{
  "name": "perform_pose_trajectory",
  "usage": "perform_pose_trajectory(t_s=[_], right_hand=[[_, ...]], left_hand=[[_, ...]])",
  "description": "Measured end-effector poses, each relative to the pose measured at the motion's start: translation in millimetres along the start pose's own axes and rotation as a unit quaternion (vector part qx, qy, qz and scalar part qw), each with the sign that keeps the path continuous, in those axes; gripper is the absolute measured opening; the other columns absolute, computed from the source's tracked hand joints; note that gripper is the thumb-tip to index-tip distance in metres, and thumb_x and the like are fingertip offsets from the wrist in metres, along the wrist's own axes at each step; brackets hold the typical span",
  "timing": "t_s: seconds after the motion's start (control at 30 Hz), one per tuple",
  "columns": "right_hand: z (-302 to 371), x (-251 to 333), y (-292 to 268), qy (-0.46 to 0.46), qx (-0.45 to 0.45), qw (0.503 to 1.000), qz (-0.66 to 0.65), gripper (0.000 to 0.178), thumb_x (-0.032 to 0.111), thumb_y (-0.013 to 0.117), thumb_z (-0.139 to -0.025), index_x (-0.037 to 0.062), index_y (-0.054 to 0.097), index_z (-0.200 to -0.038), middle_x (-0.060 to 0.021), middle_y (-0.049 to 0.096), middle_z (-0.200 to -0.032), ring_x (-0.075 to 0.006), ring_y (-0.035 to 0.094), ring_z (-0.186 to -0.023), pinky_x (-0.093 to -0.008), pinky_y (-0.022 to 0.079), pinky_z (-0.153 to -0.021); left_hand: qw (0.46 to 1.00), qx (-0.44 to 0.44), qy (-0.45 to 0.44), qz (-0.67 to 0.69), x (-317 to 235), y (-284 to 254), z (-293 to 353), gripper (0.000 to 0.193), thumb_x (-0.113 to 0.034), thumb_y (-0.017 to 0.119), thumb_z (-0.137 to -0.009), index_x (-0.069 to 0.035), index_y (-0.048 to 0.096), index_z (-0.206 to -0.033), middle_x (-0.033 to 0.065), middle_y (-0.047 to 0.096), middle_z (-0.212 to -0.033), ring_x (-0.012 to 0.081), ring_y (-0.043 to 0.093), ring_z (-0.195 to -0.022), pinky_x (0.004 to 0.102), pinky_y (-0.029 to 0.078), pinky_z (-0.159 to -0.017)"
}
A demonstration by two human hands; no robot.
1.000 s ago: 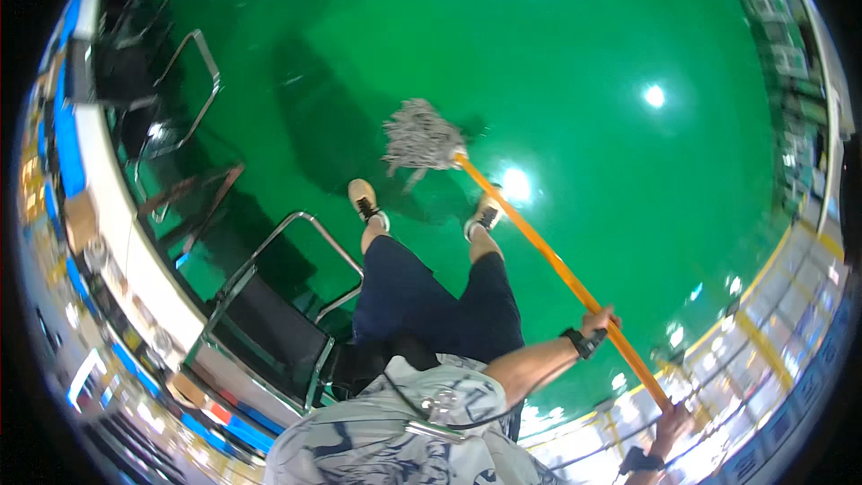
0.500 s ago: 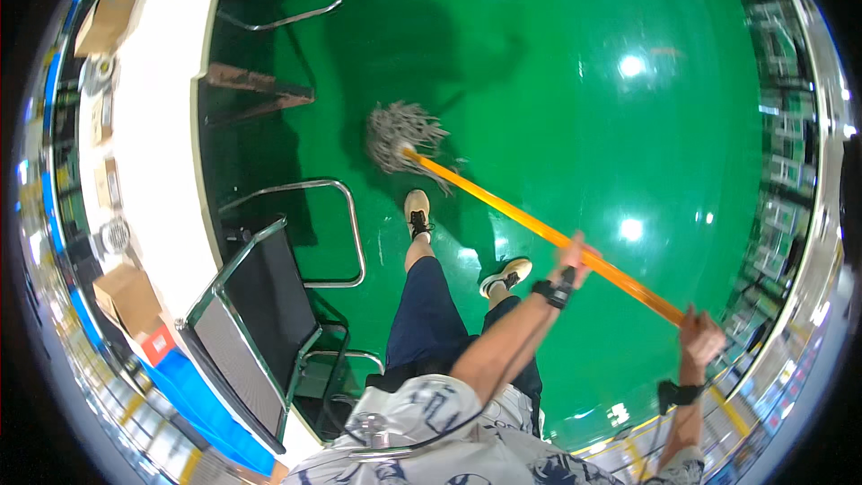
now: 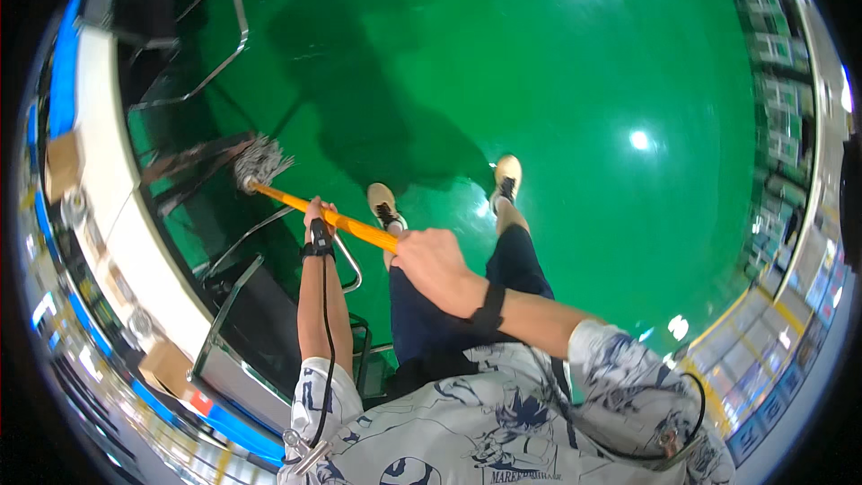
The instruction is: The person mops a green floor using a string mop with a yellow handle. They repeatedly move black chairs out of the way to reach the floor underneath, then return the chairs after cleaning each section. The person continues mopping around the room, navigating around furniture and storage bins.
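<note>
A string mop with an orange handle slants across in front of me. Its grey mop head rests on the green floor at the left, beside a table leg. My left hand is wrapped round the handle at its lower part, closer to the mop head. Higher up, my right hand grips the handle's upper end in front of my body. Black straps circle both wrists.
A long white table runs along the left, with cartons and small fans on it. Under its edge stand black chairs with metal frames, one chair close to my left arm. Shelving lines the far right.
Both hands have swung leftward with the mop handle, the right one from far right to my middle. The mop head has moved left to the table leg. My feet have shifted.
</note>
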State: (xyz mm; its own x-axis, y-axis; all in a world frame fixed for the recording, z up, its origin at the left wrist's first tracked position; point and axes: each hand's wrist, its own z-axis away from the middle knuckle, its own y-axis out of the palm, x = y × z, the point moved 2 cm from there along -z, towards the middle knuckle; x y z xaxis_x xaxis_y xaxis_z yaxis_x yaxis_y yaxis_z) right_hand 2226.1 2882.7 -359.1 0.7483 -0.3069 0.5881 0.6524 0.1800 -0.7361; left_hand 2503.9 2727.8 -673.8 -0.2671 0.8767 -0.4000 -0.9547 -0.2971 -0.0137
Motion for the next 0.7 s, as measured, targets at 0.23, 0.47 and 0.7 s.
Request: perform_pose_trajectory(t_s=[0.23, 0.47, 0.7], right_hand=[[240, -233, -136, 0.180, 0.010, 0.980, 0.084, 0.034, 0.043, 0.069, -0.078, 0.0104, 0.061, -0.073, -0.0088, 0.060, -0.064, -0.0288, 0.060, -0.062, -0.0405, 0.047, -0.056], [485, -247, -330, 0.565, -0.038, 0.796, 0.213, 0.038, 0.027, 0.084, -0.061, -0.0005, 0.060, -0.070, -0.0169, 0.057, -0.060, -0.0308, 0.054, -0.052, -0.0424, 0.040, -0.051], [589, -263, -320, 0.588, -0.226, 0.705, 0.327, 0.058, 0.044, 0.050, -0.097, -0.0009, 0.054, -0.061, -0.0159, 0.039, -0.049, -0.0227, 0.031, -0.043, -0.0447, 0.023, -0.044]], left_hand=[[0.991, 0.099, 0.049, -0.072, 335, 147, 130, 0.024, -0.029, 0.063, -0.075, -0.009, 0.050, -0.077, 0.0074, 0.054, -0.063, 0.0258, 0.054, -0.056, 0.0401, 0.049, -0.058], [0.677, 0.463, 0.201, -0.535, 555, 335, 446, 0.015, -0.015, 0.059, -0.081, -0.012, 0.050, -0.069, 0.0016, 0.054, -0.060, 0.0193, 0.056, -0.058, 0.0336, 0.044, -0.051], [0.878, 0.274, -0.303, -0.248, 549, 386, 509, 0.022, -0.015, 0.055, -0.087, 0.000, 0.052, -0.071, 0.0097, 0.056, -0.058, 0.0212, 0.057, -0.050, 0.0368, 0.048, -0.050]])
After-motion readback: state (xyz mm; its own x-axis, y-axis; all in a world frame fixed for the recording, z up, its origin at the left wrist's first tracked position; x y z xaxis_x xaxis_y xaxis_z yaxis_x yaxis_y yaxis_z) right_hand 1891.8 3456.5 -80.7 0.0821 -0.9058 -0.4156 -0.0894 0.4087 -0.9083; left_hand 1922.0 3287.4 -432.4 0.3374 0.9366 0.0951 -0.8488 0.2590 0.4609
